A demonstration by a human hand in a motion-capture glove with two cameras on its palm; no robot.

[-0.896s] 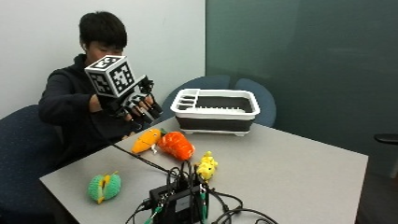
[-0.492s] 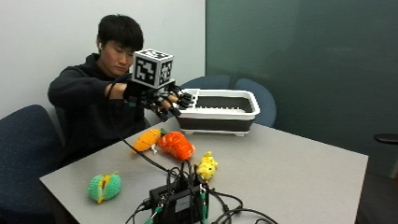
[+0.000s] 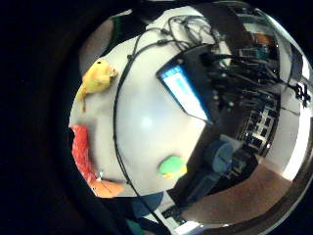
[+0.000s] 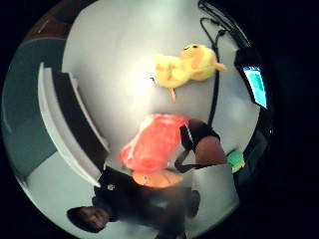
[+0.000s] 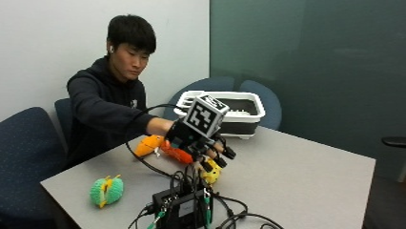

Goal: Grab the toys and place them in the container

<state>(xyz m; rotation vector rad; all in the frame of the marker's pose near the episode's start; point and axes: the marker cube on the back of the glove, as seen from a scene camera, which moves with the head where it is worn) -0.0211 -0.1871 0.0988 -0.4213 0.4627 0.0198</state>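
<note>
I hold my gloved right hand [image 5: 202, 143] with fingers spread, holding nothing, over the yellow plush toy [image 4: 185, 65] lying on the bench [image 5: 298, 176]; it looks soft and light, so I'd pinch its body.

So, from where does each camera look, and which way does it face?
Outside view: across the table, facing the person; gloved right hand reaches over the yellow toy, container behind.
Thumb-side palm view: looks down at the table; a bare fingertip shows near the red toy.
Little-finger-side palm view: looks down too; no hand shows.
Both palm views share the yellow, red and green toy.
</note>
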